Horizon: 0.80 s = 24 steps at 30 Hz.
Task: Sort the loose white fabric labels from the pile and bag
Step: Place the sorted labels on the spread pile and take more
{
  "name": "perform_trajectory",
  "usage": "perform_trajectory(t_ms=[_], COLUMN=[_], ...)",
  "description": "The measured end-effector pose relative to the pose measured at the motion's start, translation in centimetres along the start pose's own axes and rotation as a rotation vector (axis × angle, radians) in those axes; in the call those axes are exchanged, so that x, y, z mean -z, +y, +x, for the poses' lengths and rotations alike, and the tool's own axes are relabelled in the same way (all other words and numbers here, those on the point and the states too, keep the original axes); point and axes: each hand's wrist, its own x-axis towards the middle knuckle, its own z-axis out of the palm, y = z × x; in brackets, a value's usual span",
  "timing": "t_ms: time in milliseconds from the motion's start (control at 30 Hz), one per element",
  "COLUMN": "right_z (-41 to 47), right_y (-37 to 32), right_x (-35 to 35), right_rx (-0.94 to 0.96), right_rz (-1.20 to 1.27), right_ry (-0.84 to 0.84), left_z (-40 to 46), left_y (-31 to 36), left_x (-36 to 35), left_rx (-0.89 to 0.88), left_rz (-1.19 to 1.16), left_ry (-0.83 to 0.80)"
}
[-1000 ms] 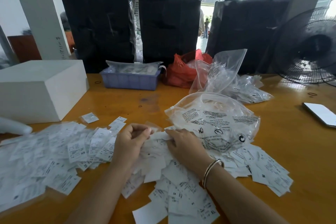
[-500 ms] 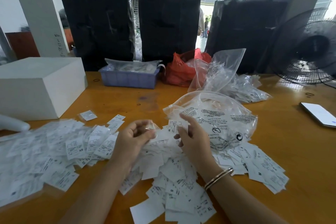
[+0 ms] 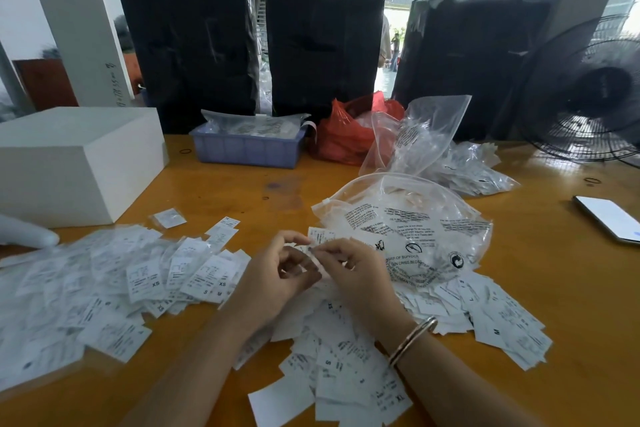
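A loose pile of white fabric labels (image 3: 346, 367) covers the near middle of the wooden table (image 3: 540, 322). A second spread of labels in small clear sleeves (image 3: 104, 284) lies to the left. My left hand (image 3: 273, 279) and my right hand (image 3: 356, 274) meet just above the pile, fingers curled, both pinching one white label (image 3: 320, 236) between them. A large clear printed bag (image 3: 412, 229) lies open just behind my right hand.
A white box (image 3: 76, 159) stands at the left, a blue tray (image 3: 246, 147) and a red bag (image 3: 346, 135) at the back. More clear bags (image 3: 460, 163) sit back right. A phone (image 3: 609, 218) lies at the right edge, a fan (image 3: 588, 97) behind it.
My right hand lifted off the pile with a label and moved left to meet my left hand. Both hands now hold the label raised above the pile.
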Motion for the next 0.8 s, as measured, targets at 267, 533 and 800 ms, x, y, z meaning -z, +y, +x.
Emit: perform_trajectory(t_ms=[267, 533, 800], right_z=[0.0, -0.2, -0.2], right_y=[0.3, 0.3, 0.2], right_x=[0.3, 0.2, 1.3], right_rx=[-0.123, -0.143, 0.021], right_rz=[0.208, 0.255, 0.265], right_ry=[0.05, 0.077, 0.155], left_z=[0.2, 0.3, -0.2], left_y=[-0.2, 0.3, 0.7], left_x=[0.5, 0.3, 0.3], left_rx=[0.106, 0.08, -0.152], left_rz=[-0.223, -0.352, 0.196], left_ry=[0.295, 0.327, 0.312])
